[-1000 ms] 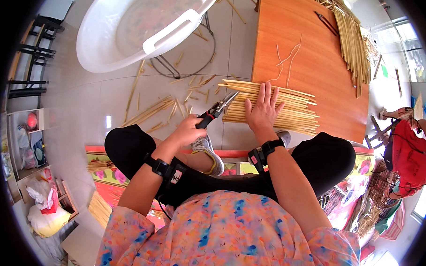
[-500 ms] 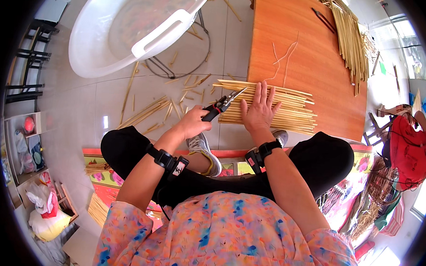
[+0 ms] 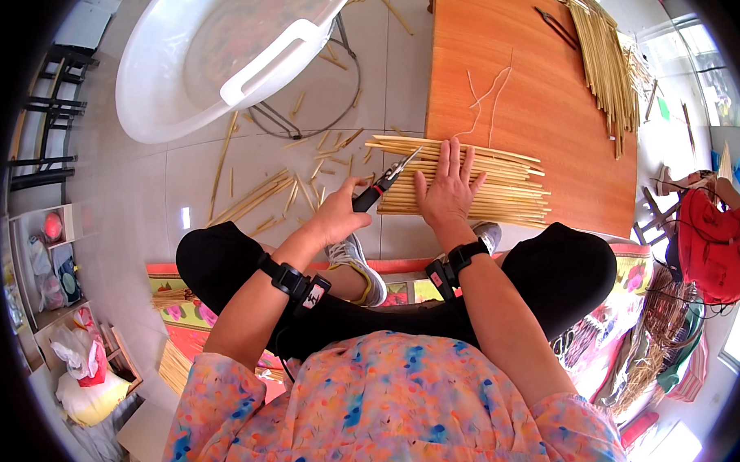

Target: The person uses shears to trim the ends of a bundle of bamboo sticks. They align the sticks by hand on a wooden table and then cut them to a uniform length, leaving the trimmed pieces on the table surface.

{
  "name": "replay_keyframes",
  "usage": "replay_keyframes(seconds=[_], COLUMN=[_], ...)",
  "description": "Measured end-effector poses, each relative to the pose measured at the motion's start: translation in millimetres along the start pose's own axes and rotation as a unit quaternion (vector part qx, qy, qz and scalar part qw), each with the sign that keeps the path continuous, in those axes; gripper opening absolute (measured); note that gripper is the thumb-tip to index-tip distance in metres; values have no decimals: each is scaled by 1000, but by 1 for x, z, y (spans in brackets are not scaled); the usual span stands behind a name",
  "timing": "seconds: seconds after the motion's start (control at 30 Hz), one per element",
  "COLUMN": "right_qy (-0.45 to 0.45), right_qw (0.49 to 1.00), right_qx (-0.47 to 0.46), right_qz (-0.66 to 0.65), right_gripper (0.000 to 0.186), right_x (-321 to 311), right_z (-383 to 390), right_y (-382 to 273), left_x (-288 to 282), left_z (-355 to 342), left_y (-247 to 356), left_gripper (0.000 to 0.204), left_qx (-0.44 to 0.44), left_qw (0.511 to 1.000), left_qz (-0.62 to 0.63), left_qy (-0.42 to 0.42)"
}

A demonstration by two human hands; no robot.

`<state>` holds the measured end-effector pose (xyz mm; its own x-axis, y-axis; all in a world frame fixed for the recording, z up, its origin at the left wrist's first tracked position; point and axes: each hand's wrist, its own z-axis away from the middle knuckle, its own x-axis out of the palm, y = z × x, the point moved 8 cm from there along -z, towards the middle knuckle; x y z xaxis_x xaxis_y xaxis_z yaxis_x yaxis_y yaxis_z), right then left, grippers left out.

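Observation:
My left hand (image 3: 339, 216) is closed around a pair of pointed snips (image 3: 381, 187) with black and red handles. Their narrow metal blades reach over the left part of a row of straw-coloured stalks (image 3: 510, 187), side by side at the near edge of the orange wooden table (image 3: 546, 99). The left ends of the stalks stick out past the table's left edge. Flat on top of the row lies my right hand (image 3: 447, 193), fingers stretched out and holding no tool. A thin pale thread (image 3: 493, 101) runs from the row across the tabletop.
Cut stalk pieces (image 3: 257, 196) litter the tiled floor left of the table. A big white tub (image 3: 174, 114) stands at upper left beside a metal ring stand (image 3: 354, 100). More stalks (image 3: 608, 76) and dark pliers (image 3: 556, 27) lie at the table's far right.
The whole view has shifted slightly left. My left hand, with the snips, and my right hand on the stalks stay in nearly the same places.

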<state>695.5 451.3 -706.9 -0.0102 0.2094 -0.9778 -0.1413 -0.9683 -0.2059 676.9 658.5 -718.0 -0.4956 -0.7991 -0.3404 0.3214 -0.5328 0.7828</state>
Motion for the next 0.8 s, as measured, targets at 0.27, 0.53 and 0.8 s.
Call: replay_keyframes(seconds=[0.27,0.53,0.8], right_qy=[7,11,8], right_qw=[1000,1000,1000], right_qx=[-1,-5,-2], right_qz=[-5,-12,-5], right_gripper=[75,75,75], right_x=[-1,-1,-1], right_z=[0,-1,-1], right_y=[1,0,0], left_x=[9,10,1], left_z=[-2,1,20], left_y=[-2,-8,-15], left_gripper=[42,48,58], left_qx=[2,-16,-25], left_qw=[999,998,998], left_qz=[-44,-65,-9], left_qy=[-10,-14,-48])
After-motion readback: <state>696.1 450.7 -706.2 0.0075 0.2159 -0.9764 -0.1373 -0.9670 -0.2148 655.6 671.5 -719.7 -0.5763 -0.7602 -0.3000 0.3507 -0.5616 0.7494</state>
